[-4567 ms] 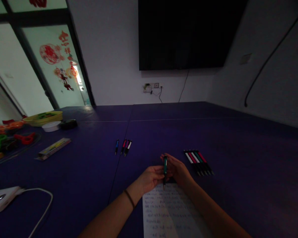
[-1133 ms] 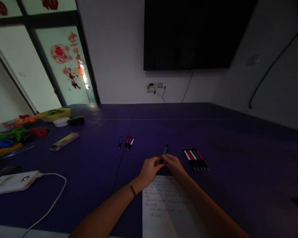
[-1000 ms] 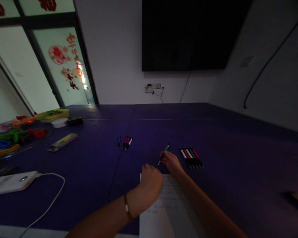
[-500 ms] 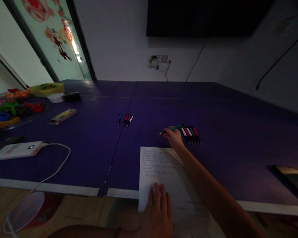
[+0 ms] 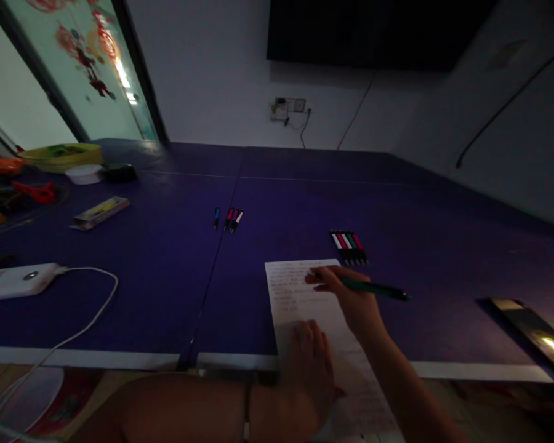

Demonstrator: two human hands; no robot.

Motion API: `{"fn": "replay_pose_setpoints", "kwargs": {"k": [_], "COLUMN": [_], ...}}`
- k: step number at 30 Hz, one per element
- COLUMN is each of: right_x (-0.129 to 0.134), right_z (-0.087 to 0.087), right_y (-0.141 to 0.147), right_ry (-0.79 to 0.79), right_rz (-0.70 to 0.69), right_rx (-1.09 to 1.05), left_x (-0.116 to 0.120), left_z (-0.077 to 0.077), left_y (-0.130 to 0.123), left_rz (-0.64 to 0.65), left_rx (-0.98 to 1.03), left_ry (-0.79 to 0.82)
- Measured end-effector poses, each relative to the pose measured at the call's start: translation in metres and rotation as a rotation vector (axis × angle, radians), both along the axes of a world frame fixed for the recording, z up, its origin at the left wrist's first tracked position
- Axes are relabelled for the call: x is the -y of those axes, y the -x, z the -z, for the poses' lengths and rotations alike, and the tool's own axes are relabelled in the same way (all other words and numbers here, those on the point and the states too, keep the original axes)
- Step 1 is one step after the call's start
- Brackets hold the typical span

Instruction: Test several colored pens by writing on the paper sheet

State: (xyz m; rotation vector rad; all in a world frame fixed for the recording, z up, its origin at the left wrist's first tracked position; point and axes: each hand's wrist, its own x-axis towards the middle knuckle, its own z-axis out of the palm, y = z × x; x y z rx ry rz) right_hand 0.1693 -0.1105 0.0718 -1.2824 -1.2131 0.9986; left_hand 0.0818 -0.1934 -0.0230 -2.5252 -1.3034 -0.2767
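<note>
In my right hand (image 5: pixel 351 292) is a green pen (image 5: pixel 376 288), gripped between the fingers, its tip over the upper part of a sheet of paper (image 5: pixel 305 311). Lines of handwriting cover the top of the sheet. My left hand (image 5: pixel 311 363) lies with fingers extended on the lower part of the paper, which overhangs the table's front edge. Just beyond the right hand, several pens (image 5: pixel 349 247) lie side by side in a row, with white, pink and green barrels. Farther left rest a blue pen (image 5: pixel 216 218) and a small group of pens (image 5: pixel 233 219).
On the purple table (image 5: pixel 277 203), a white power bank (image 5: pixel 21 281) with a cable lies left, near a small box (image 5: pixel 100 213). Behind are a yellow basket (image 5: pixel 60 159) and a white bowl (image 5: pixel 85 174). A phone (image 5: pixel 533 332) lies at the right edge.
My right hand has come back from beside the pen row to the paper with the green pen. The paper is tilted and shifted slightly forward, and my left hand has moved forward and right.
</note>
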Motion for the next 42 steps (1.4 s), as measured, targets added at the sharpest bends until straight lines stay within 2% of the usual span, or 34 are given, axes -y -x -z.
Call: {"fn": "replay_pose_setpoints", "kwargs": {"k": [2, 5, 9, 14, 17, 21, 25, 30, 34, 38, 42], "right_x": [0.009, 0.012, 0.009, 0.007, 0.008, 0.010, 0.013, 0.015, 0.015, 0.015, 0.015], "right_z": [0.022, 0.049, 0.065, 0.067, 0.067, 0.068, 0.069, 0.067, 0.067, 0.068, 0.068], "right_y": [0.005, 0.009, 0.010, 0.010, 0.011, 0.012, 0.012, 0.013, 0.013, 0.013, 0.012], "right_ry": [0.086, 0.130, 0.170, 0.102, 0.125, 0.153, 0.110, 0.116, 0.120, 0.100, 0.115], "right_rz": [0.012, 0.049, 0.157, 0.257, 0.246, 0.242, 0.330, 0.379, 0.362, 0.355, 0.341], "right_rx": [0.091, 0.117, 0.115, 0.265, 0.288, 0.309, 0.452, 0.539, 0.549, 0.544, 0.565], "left_x": [0.000, 0.000, 0.003, 0.009, 0.008, 0.004, 0.004, 0.005, 0.006, 0.006, 0.006], "left_z": [0.001, 0.002, 0.006, 0.010, 0.012, 0.026, 0.037, 0.034, 0.036, 0.038, 0.036], "left_y": [-0.003, 0.001, 0.015, 0.032, 0.039, 0.038, 0.034, 0.035, 0.033, 0.033, 0.032], "left_rz": [0.012, 0.069, 0.126, 0.192, 0.259, 0.300, 0.296, 0.349, 0.308, 0.341, 0.335], "left_rx": [0.004, 0.014, 0.051, 0.079, 0.108, 0.147, 0.186, 0.193, 0.148, 0.110, 0.131], "left_ry": [-0.031, -0.062, -0.085, -0.068, -0.101, -0.188, -0.238, -0.233, -0.172, -0.201, -0.162]}}
